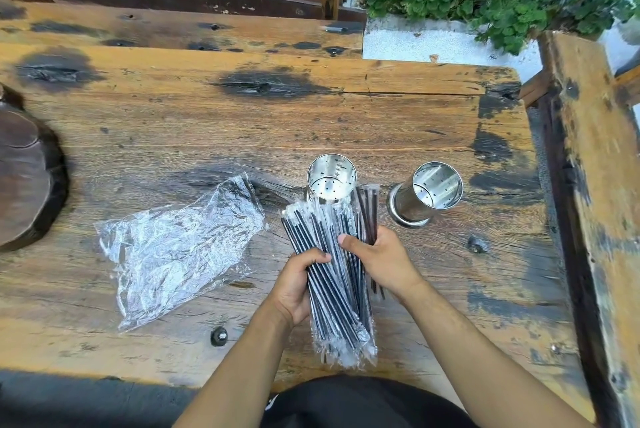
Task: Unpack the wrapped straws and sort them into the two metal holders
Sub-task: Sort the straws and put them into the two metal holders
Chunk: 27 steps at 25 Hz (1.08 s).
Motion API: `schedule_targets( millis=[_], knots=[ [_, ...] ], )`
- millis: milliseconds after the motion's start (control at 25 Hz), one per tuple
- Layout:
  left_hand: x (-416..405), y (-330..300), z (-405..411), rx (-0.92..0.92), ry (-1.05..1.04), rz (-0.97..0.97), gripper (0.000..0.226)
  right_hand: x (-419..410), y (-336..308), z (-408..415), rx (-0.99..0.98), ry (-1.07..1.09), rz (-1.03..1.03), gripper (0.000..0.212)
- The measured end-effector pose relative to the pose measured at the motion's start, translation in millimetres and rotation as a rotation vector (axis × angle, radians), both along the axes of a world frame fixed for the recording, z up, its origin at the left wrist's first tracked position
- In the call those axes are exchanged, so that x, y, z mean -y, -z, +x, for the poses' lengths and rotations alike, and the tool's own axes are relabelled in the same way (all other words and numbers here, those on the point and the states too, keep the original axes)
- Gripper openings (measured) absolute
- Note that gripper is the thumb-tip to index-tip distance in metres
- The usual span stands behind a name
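- Black straws (332, 275), each in its own clear sleeve, sit as one thick bundle between our hands, just above the near edge of the wooden table (381, 122).
- Our left hand (298, 285) wraps the bundle from the left, fingers curled over the top of it and gripping firmly.
- Our right hand (377, 258) has its thumb pressed on the bundle while its fingers close round a smaller clump on the right, which seems to be splitting off.
- Both perforated metal holders stand upright and look empty: the left holder (331, 178) just behind the straw tips, the right holder (427, 193) a little apart to the right.
- The crumpled outer plastic bag (173, 247) lies discarded to the left.
- Risks, as we judge them: the slick sleeves could let straws slide from the loosely held right clump and scatter over the table edge.
- The bundle's tips are close to the left holder, so a careless lift could knock it over.
- An uneven split would leave one holder overfilled.
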<state>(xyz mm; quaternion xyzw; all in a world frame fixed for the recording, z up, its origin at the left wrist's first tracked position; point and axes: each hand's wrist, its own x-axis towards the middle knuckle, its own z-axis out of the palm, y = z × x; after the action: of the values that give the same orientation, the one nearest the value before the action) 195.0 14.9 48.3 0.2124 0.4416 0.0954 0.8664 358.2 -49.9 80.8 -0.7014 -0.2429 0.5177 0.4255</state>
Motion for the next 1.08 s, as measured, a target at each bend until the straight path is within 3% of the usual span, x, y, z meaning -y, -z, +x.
schedule_targets(
  millis=[120,200,320,440,560,720,880,1000,1080],
  knots=[
    [0,5,3,-0.004,-0.013,0.087,0.062,-1,-4,0,-0.033,0.010,0.007,0.022],
    [0,8,4,-0.019,0.002,0.143,0.077,-2,-6,-1,-0.038,-0.002,0.019,0.024],
    [-2,13,4,-0.062,0.008,0.198,0.080,1,-7,-2,-0.146,0.061,0.008,0.033],
    [-3,14,4,-0.098,-0.019,0.206,0.070,4,-7,2,-0.292,0.109,-0.013,0.025],
    [-3,12,6,-0.102,-0.039,0.198,0.066,3,-6,1,-0.239,0.110,0.029,0.016],
    [-5,13,3,-0.136,-0.104,0.145,0.046,3,-1,10,-0.228,0.221,0.056,0.034],
    [-6,17,2,-0.249,-0.081,0.223,0.037,4,3,23,-0.144,0.025,-0.036,0.023],
    [1,15,9,-0.241,-0.034,0.314,0.057,-2,-1,11,-0.203,-0.084,-0.094,0.010],
    [7,13,15,-0.160,-0.063,0.223,0.075,-4,-2,-4,-0.281,-0.067,-0.118,0.014]
  ],
)
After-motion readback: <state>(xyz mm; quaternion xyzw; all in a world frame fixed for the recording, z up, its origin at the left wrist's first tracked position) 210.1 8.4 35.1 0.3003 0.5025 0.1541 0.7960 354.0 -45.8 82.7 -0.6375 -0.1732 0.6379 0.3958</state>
